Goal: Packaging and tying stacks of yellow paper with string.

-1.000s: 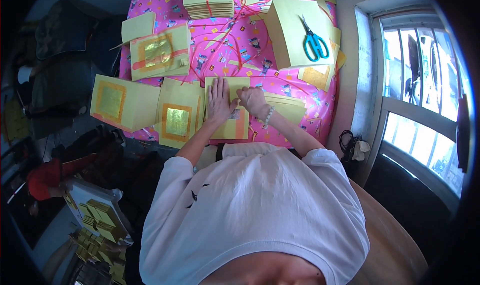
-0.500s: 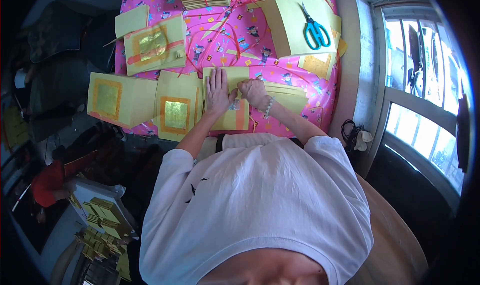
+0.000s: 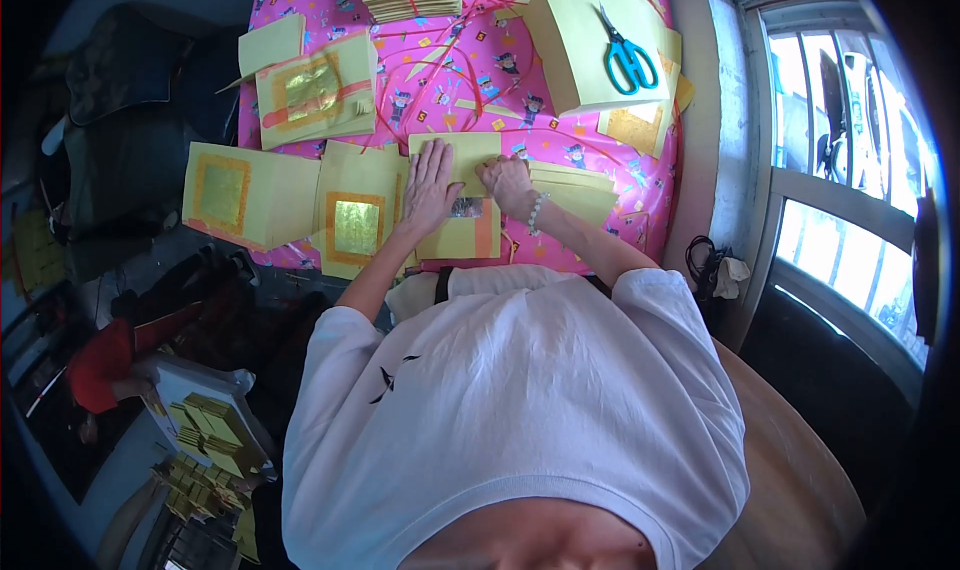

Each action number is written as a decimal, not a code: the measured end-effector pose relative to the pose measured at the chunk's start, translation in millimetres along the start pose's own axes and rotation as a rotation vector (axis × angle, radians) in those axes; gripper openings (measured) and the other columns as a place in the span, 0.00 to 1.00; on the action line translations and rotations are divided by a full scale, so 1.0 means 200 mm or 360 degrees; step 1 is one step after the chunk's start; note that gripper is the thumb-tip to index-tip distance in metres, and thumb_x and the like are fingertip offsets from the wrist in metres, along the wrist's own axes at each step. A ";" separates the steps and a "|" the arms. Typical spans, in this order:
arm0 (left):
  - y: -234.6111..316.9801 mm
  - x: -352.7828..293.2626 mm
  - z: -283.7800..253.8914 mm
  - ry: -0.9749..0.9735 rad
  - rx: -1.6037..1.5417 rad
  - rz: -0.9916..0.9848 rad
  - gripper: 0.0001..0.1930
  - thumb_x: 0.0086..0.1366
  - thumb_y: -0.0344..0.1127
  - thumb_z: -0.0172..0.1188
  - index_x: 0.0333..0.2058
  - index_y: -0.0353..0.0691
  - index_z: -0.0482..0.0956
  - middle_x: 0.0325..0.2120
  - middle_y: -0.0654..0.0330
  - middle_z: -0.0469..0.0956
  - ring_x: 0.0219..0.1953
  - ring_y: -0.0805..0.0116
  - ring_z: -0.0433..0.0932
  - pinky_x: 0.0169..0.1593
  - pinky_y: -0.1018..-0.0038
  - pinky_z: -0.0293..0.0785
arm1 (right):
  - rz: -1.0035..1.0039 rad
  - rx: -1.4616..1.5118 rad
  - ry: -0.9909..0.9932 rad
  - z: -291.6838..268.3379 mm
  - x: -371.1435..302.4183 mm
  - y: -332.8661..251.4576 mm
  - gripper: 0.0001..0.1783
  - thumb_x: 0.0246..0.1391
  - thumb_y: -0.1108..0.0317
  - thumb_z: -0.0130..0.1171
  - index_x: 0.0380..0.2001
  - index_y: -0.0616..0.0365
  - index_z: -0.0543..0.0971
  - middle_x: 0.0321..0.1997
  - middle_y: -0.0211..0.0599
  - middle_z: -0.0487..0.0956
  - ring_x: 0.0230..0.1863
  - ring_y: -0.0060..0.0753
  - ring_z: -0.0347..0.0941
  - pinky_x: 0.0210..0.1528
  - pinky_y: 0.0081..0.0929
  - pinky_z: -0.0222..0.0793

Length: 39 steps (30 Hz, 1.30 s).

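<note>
Yellow paper sheet [image 3: 440, 245] lies near the front of the pink-covered counter [image 3: 645, 198], its silver patch [image 3: 467, 208] showing more now that the flat, open left hand [image 3: 428, 188] has shifted leftward, seemingly smoothing, while the right hand [image 3: 508, 183] stays curled, its grip unclear.

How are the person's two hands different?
The left hand lies flat with its fingers stretched out, but the right hand is curled. The right hand has a pale beaded bracelet at its wrist; the left hand has none. Both are at the same yellow paper.
</note>
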State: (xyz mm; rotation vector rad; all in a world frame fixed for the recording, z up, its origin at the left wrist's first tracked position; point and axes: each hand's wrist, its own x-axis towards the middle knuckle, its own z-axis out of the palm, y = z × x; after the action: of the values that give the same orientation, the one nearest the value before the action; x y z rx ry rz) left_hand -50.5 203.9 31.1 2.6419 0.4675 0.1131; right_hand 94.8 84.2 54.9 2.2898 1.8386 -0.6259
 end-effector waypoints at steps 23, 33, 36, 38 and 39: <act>-0.09 0.01 -0.05 0.0088 -0.0289 0.0090 0.32 0.65 0.44 0.49 0.62 0.33 0.54 0.64 0.48 0.53 0.67 0.49 0.49 0.66 0.57 0.46 | -0.0073 -0.0208 0.0346 -0.03 -0.04 -0.07 0.11 0.49 0.69 0.54 0.37 0.55 0.69 0.30 0.35 0.76 0.34 0.32 0.77 0.40 0.33 0.67; -0.05 -0.04 -0.13 0.0284 -0.0313 -0.1033 0.24 0.63 0.41 0.54 0.55 0.36 0.62 0.42 0.43 0.69 0.42 0.53 0.73 0.45 0.58 0.71 | -0.0127 -0.0165 0.0293 -0.18 -0.09 -0.04 0.10 0.44 0.62 0.59 0.28 0.55 0.76 0.28 0.34 0.76 0.33 0.33 0.76 0.40 0.32 0.66; -0.11 -0.03 -0.08 0.0531 -0.1730 -0.1535 0.22 0.63 0.36 0.57 0.54 0.37 0.64 0.37 0.55 0.75 0.37 0.68 0.76 0.34 0.71 0.75 | -0.0092 -0.0116 0.0352 -0.24 -0.10 -0.05 0.11 0.44 0.60 0.60 0.29 0.53 0.77 0.31 0.36 0.77 0.36 0.34 0.76 0.40 0.33 0.66; -0.14 -0.04 -0.09 0.0516 -0.2082 -0.1462 0.22 0.64 0.35 0.56 0.55 0.38 0.64 0.40 0.57 0.75 0.39 0.66 0.76 0.38 0.69 0.74 | -0.0028 0.0011 0.0355 -0.29 -0.12 -0.03 0.17 0.42 0.57 0.63 0.35 0.54 0.76 0.39 0.41 0.76 0.40 0.39 0.75 0.44 0.37 0.67; -0.14 -0.04 -0.13 0.0505 -0.2431 -0.1391 0.22 0.64 0.35 0.55 0.56 0.39 0.65 0.43 0.58 0.75 0.41 0.65 0.76 0.42 0.66 0.73 | -0.0019 0.0013 0.0356 -0.31 -0.15 -0.02 0.17 0.42 0.57 0.63 0.35 0.54 0.76 0.39 0.41 0.76 0.40 0.39 0.75 0.44 0.37 0.67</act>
State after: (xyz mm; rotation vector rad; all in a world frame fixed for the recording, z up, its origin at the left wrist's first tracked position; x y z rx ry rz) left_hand -71.5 235.5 40.7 0.8222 1.0302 0.4009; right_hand 100.2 81.4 123.4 2.4429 1.9473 -0.3921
